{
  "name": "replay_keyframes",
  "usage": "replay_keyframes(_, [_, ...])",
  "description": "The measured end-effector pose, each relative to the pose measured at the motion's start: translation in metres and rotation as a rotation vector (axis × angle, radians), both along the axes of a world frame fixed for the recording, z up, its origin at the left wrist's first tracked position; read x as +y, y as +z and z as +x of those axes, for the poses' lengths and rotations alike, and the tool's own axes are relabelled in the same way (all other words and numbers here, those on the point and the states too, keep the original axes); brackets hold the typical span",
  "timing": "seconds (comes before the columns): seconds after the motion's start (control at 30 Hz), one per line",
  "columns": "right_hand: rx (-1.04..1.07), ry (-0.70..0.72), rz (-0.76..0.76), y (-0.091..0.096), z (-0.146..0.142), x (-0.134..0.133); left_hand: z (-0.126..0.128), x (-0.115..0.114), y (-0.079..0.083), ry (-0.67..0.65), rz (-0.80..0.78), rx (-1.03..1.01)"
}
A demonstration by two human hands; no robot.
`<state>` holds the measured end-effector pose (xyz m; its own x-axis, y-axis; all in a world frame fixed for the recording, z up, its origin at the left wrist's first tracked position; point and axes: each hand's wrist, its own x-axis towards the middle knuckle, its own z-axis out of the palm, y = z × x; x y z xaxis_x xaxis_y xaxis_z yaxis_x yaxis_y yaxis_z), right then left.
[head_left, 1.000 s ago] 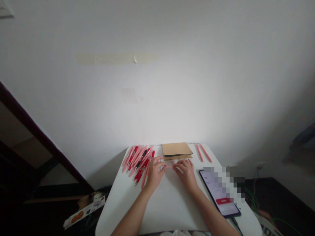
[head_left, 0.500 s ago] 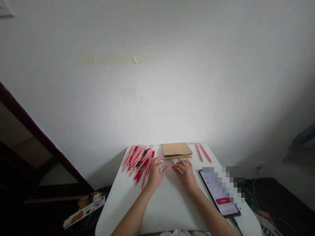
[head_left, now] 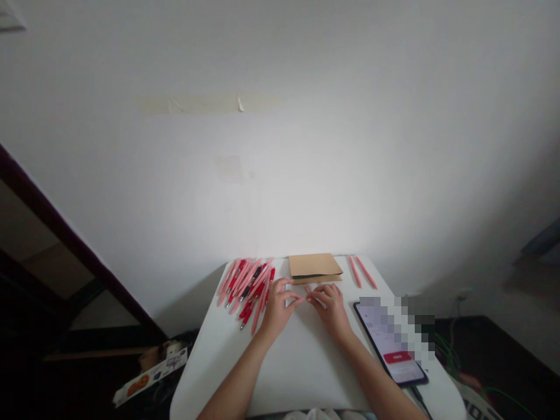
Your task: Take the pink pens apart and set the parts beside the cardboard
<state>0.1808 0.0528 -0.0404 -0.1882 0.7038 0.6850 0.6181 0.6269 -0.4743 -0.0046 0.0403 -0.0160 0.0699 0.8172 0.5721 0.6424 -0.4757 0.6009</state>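
Observation:
My left hand [head_left: 276, 308] and my right hand [head_left: 330, 306] meet at the middle of a small white table [head_left: 301, 367], fingertips pinched together on a thin pink pen part [head_left: 307, 290] that shows only a little between them. A pile of several red and pink pens [head_left: 247, 286] lies just left of my left hand. A flat brown cardboard box [head_left: 314, 268] sits right behind both hands. Two pink pens [head_left: 361, 272] lie at the table's far right.
A phone [head_left: 391, 344] with a lit screen lies on the table's right side, a cable running off its near end. A white wall stands close behind the table. A printed box [head_left: 149, 376] lies on the dark floor at left.

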Motion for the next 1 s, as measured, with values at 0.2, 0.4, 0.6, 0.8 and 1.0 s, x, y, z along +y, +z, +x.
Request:
replay_keyframes(0.2, [0.004,-0.008,0.022,0.0002,-0.0003,0.0006,0.0002,-0.0005,0.0007,-0.005,0.021,-0.013])
replay_keyframes(0.4, [0.019,0.011,0.001,0.0001,0.0001,0.0008,-0.0004,-0.0003,0.0007,-0.004,0.009,-0.014])
replay_keyframes(0.6, [0.030,0.019,-0.018,0.0014,-0.0002,0.0004,-0.0006,-0.0014,0.0030,-0.008,0.007,-0.013])
replay_keyframes(0.8, [0.032,0.030,-0.038,0.0025,0.0000,-0.0002,-0.0004,-0.0022,0.0039,-0.003,-0.002,-0.016])
replay_keyframes(1.0, [0.034,0.041,-0.059,0.0023,0.0001,-0.0006,-0.0004,-0.0027,0.0058,-0.006,-0.017,-0.006])
